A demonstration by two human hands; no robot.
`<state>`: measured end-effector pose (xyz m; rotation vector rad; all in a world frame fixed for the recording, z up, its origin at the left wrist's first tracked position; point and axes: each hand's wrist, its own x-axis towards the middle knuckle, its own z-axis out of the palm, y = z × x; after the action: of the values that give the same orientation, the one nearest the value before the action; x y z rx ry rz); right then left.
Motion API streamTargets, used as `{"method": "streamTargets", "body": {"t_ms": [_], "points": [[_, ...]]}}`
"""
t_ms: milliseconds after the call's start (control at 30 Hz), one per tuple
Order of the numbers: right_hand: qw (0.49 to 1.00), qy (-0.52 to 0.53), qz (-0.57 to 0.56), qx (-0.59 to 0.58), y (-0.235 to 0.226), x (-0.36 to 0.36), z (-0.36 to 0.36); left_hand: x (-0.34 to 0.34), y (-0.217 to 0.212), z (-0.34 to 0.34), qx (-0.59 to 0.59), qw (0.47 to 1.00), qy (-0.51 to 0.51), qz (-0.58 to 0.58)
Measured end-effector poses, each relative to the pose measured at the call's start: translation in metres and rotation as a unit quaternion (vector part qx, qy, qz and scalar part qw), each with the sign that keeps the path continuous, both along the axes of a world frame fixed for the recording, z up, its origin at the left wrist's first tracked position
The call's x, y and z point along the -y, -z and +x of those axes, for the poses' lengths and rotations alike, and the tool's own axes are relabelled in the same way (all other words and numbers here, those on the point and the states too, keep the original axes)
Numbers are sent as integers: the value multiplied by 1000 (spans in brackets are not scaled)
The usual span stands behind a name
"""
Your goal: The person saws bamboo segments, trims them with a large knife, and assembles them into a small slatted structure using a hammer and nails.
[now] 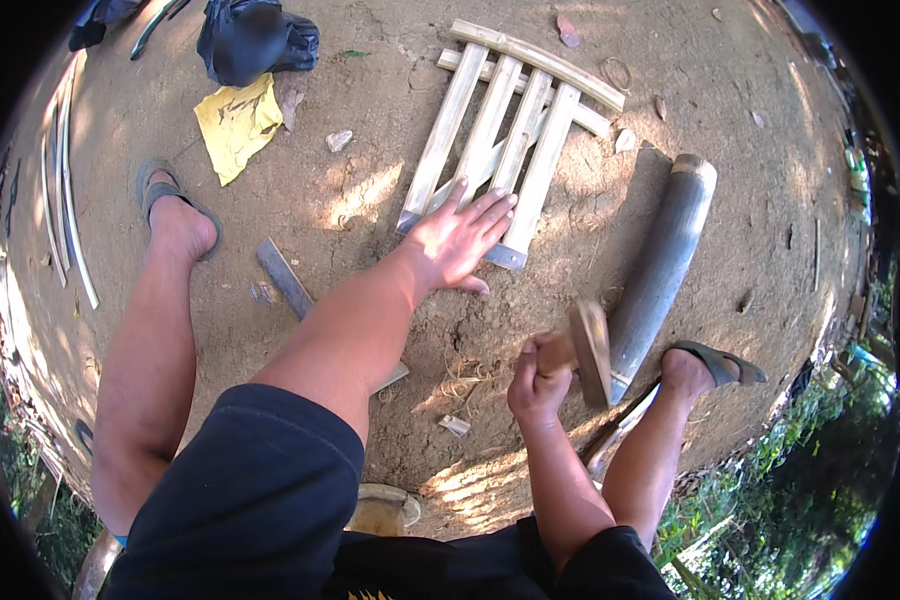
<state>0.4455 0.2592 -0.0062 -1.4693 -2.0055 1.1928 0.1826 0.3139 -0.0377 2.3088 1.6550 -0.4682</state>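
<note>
My left hand (pixel 460 240) lies with spread fingers on the near end of a small slatted frame (pixel 515 150). Pale strips, which look like bamboo, run lengthwise in it, and crosspieces join them at the far end. A grey strip edges the near end, partly hidden under my hand. In my closed right hand (pixel 538 385) is a wooden mallet (pixel 592 355), held up off the ground and slightly blurred. Just beyond its head, a thick dark bamboo pole (pixel 665 260) lies on the dirt.
A grey flat strip (pixel 285 278) passes under my left forearm. Farther off are a yellow cloth (pixel 240 128) and a black plastic bag (pixel 255 45). Long thin strips (pixel 62 190) lie at the left. Shavings (pixel 460 385) litter the ground between my sandalled feet.
</note>
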Motion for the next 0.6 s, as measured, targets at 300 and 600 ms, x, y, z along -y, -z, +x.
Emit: {"method": "streamTargets", "body": {"t_ms": [300,600], "points": [[988,42,-73,132,-3,-5,-4,6,8,1,34,999,0,22],[968,1,-55,246,11,34,46,15,-6,2,-5,999,-26,34]]}}
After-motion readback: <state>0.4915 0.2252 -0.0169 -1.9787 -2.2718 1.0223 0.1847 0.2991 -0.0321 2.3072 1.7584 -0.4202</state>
